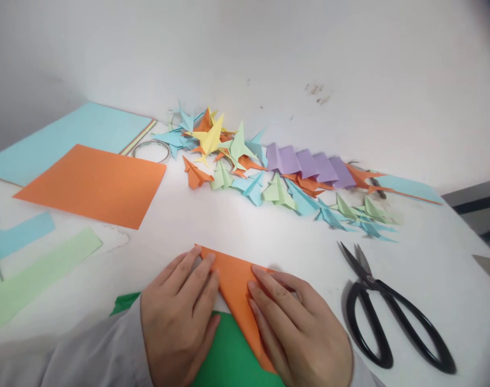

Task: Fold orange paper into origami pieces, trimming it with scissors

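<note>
A folded piece of orange paper lies on the table in front of me, creased into a triangle shape. My left hand rests flat with its fingertips on the paper's upper left corner, its thumb hanging over something green. My right hand lies with outstretched fingers across the right part of the same paper and covers much of it. Neither hand is gripping; both press from above. Under the lower edge of the orange paper is a green sheet, partly hidden by my hands.
Black-handled scissors lie with blades parted to the right. Several folded paper planes and a purple pleated strip line the wall. An orange sheet, blue sheets, a tape roll and a green strip are left.
</note>
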The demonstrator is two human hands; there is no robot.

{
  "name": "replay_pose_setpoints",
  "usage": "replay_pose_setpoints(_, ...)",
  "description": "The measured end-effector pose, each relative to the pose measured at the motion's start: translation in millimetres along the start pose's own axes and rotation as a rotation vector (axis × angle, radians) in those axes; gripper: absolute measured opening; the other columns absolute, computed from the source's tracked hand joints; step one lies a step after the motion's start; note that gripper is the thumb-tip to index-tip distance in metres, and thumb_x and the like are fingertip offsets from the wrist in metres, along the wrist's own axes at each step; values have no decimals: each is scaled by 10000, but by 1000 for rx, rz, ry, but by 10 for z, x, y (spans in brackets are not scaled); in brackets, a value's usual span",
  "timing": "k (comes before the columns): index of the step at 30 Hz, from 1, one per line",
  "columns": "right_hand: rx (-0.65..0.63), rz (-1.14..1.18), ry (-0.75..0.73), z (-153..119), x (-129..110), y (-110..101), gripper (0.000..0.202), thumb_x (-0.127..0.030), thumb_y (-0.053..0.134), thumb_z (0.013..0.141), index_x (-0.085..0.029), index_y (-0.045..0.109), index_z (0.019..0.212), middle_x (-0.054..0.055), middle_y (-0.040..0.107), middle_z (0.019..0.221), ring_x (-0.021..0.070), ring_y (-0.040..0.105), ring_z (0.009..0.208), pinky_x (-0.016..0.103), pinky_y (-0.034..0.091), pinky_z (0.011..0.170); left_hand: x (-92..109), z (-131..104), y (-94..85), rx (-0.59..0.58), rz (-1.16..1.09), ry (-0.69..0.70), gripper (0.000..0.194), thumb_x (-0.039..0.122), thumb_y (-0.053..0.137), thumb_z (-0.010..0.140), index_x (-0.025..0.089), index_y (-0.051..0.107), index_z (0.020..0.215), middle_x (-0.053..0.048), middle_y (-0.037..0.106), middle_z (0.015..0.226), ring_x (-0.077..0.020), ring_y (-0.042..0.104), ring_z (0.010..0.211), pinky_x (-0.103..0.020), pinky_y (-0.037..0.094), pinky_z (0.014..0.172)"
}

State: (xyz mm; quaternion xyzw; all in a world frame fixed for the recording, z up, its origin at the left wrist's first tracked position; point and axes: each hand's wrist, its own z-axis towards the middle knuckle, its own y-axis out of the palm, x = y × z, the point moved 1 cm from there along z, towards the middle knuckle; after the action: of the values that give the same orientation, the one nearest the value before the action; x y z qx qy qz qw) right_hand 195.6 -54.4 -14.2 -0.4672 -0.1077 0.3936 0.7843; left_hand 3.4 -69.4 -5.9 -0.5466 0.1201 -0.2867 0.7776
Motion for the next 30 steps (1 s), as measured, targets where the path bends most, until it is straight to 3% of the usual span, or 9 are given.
replay_pose_setpoints(9, -16, -51, -32, -25, 3, 12, 299, -71, 538, 781, -170, 600, 1056, 107, 623, 1115, 246, 587, 976, 395, 600, 729, -37, 20, -20, -36, -2, -7, 398, 259, 479, 794, 54, 577, 1120, -165, 555, 1208, -360, 413, 1184, -506, 411, 924)
replay_pose_setpoints(15, 2, -2, 11, -5, -3, 6, 282, -57, 547, 774, -173, 605, 1024, 99, 644, 1064, 228, 605, 935, 362, 612, 713, -82, 37, -34, -73, 34, 5, 430, 357, 473, 799, 119, 575, 1141, -158, 540, 1222, -346, 446, 1160, -501, 380, 937)
replay_pose_setpoints(22, 2, -1, -3, -4, -7, 1, 285, -47, 559, 765, -151, 601, 1027, 112, 636, 1072, 227, 595, 959, 358, 609, 736, -81, 29, -51, -45, 61, -48, 450, 403, 517, 764, 163, 593, 1137, -192, 524, 1222, -376, 441, 1165, -525, 370, 925)
replay_pose_setpoints(30, 4, -3, 8, -21, 9, 6, 344, -66, 564, 765, -202, 591, 1079, 91, 643, 1078, 239, 600, 947, 384, 607, 715, -70, 15, -47, -30, 87, -98, 459, 437, 542, 747, 212, 593, 1144, -191, 504, 1240, -378, 437, 1167, -532, 373, 917)
